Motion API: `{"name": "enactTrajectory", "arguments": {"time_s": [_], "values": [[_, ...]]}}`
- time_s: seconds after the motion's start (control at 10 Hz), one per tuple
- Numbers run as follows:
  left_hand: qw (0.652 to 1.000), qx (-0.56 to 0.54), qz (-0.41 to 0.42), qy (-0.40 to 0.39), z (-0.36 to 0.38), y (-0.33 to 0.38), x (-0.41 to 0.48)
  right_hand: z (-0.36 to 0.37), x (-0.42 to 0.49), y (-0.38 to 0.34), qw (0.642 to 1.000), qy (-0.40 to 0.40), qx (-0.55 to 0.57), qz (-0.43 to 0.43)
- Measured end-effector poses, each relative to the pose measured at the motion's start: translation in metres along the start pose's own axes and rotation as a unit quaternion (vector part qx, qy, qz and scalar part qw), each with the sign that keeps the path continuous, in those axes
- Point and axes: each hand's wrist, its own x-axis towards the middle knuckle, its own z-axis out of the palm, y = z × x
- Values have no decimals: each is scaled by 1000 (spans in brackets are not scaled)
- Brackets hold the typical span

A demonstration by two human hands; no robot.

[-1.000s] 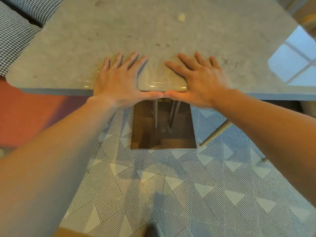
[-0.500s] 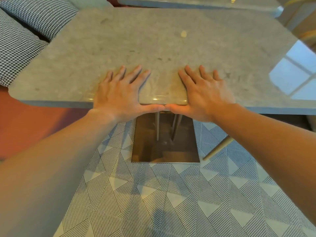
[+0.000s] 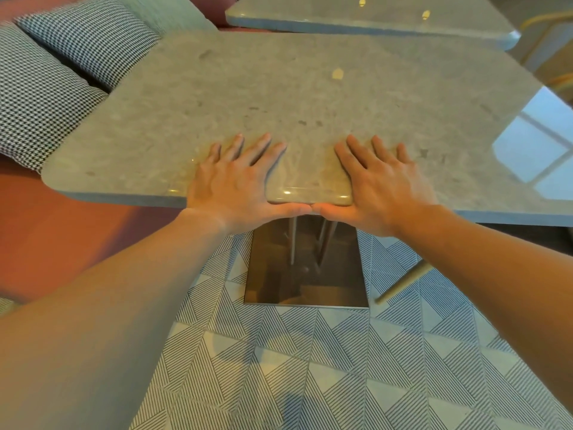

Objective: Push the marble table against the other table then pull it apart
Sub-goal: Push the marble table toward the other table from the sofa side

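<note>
both palms flat: left hand (image 3: 229, 184) & right hand (image 3: 384, 184) spread on marble desk (image 3: 310, 97). other desk (image 3: 366, 13) looks barely apart; push unfinished, pull-back left.

Marble bench (image 3: 310, 97): pale grey-beige, mottled with darker flecks, glossy with white window reflections. Second bench (image 3: 372, 17): same pale grey marble, lighter grey edge. Cushions (image 3: 46, 88): black-and-white houndstooth. Seat (image 3: 46, 231): plain terracotta orange-red. Floor (image 3: 310, 367): white tiles with fine dark-striped triangles. Base plate (image 3: 307, 268): brown, mirror-like metal.
</note>
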Motion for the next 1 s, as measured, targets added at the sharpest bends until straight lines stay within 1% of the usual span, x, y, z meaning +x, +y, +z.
{"name": "enactTrajectory", "arguments": {"time_s": [0.3,1.0], "values": [[1000,-9,10,2,7,-16,12,-4,9,-11,1000,-10,12,14],[999,-8,30,6,14,-48,37,-2,39,-27,1000,-2,8,30]]}}
